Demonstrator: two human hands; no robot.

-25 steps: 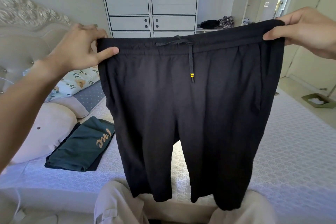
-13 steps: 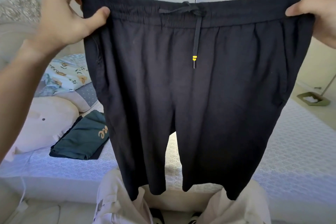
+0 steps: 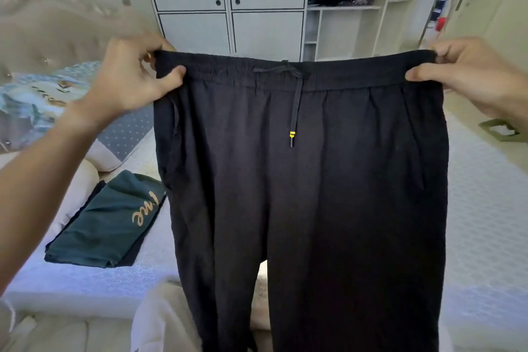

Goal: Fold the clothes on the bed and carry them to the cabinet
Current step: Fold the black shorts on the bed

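Observation:
A pair of black shorts [image 3: 303, 180] with a yellow-tipped drawstring hangs spread out in front of me, above the bed [image 3: 485, 223]. My left hand [image 3: 134, 77] pinches the waistband's left corner, and my right hand [image 3: 468, 74] pinches its right corner. The legs hang down out of the bottom of the view. A folded dark green garment [image 3: 105, 226] with gold lettering lies on the bed to the left. The white cabinet [image 3: 228, 0] stands against the far wall, doors closed.
Pillows [image 3: 48, 100] and a padded headboard [image 3: 57, 17] lie at the left. Open shelves [image 3: 343, 7] right of the cabinet hold dark clothes. A green box [image 3: 503, 130] sits on the floor at the right. A light garment [image 3: 165, 320] lies below.
The shorts have come down from near the top of the view to mid-height, both hands keeping their hold on the waistband corners. More of the cabinet shows above them.

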